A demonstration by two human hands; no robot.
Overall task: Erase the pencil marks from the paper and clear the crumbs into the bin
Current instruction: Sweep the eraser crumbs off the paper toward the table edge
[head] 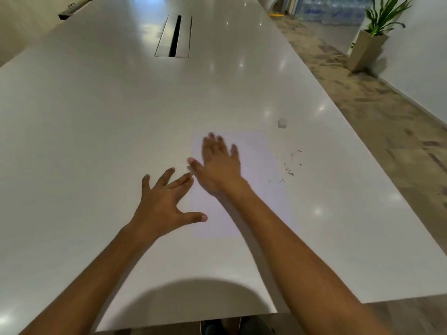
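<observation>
Right hand point(219, 163): flat on the paper point(261, 170), fingers straight and spread, holding nothing, slightly blurred.
Left hand point(160, 201): wide, fingers splayed, holding nothing, thumb tip touching the paper's left edge, palm on the table point(96, 117) just beside the sheet.
Paper: under the right hand, just right of the left hand; long axis running away from the body; no pencil marks readable on it.
Crumbs point(289, 168): on the bare table, just off the paper's right edge, to the right of the right hand; scattered in a loose strip running roughly along that edge.
Eraser point(282, 123): ahead and right of the right hand, beyond the paper's far right corner, apart from both hands.
Nearer hand: right, with the crumbs on its little-finger side; left well apart from them, across the whole sheet.
Likely step: judged as brushing the crumbs clear with the right hand, left steadying the sheet.
Bin: not in view, so sweep direction cannot be told.
Risk: scattering the crumbs off the table's right edge onto the floor point(362, 105).
</observation>
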